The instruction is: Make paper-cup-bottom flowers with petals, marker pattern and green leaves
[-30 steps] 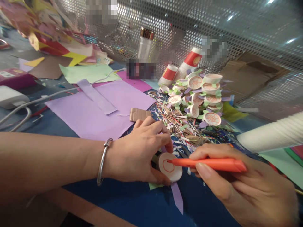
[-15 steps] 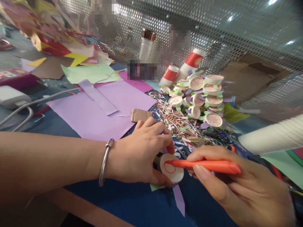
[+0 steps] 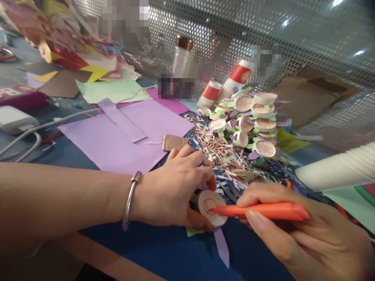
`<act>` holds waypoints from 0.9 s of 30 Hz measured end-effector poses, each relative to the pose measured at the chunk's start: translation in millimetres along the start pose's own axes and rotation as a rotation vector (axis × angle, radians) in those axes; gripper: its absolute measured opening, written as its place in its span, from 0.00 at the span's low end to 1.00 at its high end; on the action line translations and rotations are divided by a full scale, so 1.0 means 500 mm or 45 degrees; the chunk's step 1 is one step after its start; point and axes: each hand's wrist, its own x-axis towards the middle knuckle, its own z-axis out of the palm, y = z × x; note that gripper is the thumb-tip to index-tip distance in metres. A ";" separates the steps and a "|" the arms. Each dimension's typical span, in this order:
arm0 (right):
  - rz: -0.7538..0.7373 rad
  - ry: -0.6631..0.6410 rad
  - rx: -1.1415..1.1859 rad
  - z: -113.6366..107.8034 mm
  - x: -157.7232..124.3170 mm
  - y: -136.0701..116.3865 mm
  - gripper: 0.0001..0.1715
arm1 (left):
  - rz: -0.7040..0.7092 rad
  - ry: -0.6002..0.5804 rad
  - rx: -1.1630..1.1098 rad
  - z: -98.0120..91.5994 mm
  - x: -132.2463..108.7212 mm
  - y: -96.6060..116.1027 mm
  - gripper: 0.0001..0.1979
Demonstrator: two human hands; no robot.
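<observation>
My left hand (image 3: 175,187), with a silver bangle on the wrist, pinches a small white paper cup (image 3: 211,207) lying on its side, its round bottom turned towards me. An orange outline is drawn on that bottom. My right hand (image 3: 295,238) is closed on an orange marker (image 3: 263,210), whose tip touches the cup's bottom. Purple (image 3: 222,246) and green paper strips stick out from under the cup.
A pile of finished decorated cups (image 3: 252,121) sits behind on a heap of paper shreds (image 3: 225,156). Purple paper sheets (image 3: 123,136), a cardboard scrap (image 3: 172,141), red cups (image 3: 211,91), a bottle (image 3: 180,56), white cup stack (image 3: 336,168) and perforated metal screen (image 3: 263,31) surround them.
The marker tip has moved across the cup's bottom, adding to the orange outline. My right hand has shifted slightly right and down. The left hand keeps its hold.
</observation>
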 end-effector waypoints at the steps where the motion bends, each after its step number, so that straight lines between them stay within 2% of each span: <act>1: 0.013 0.021 0.002 0.001 -0.001 0.001 0.07 | -0.003 -0.002 -0.001 0.000 0.000 0.001 0.26; 5: 0.066 0.068 -0.013 0.005 -0.004 0.003 0.06 | -0.018 -0.010 -0.006 0.001 0.001 0.002 0.26; 15: 0.014 -0.020 -0.040 -0.001 0.005 0.006 0.07 | -0.005 0.000 -0.007 0.001 0.002 0.003 0.25; 22: 0.022 0.081 0.059 0.003 0.000 0.000 0.09 | -0.013 -0.013 0.008 0.000 0.002 0.003 0.26; 27: 0.023 0.042 0.043 0.001 0.000 -0.001 0.08 | -0.008 -0.020 0.006 -0.001 0.002 0.003 0.26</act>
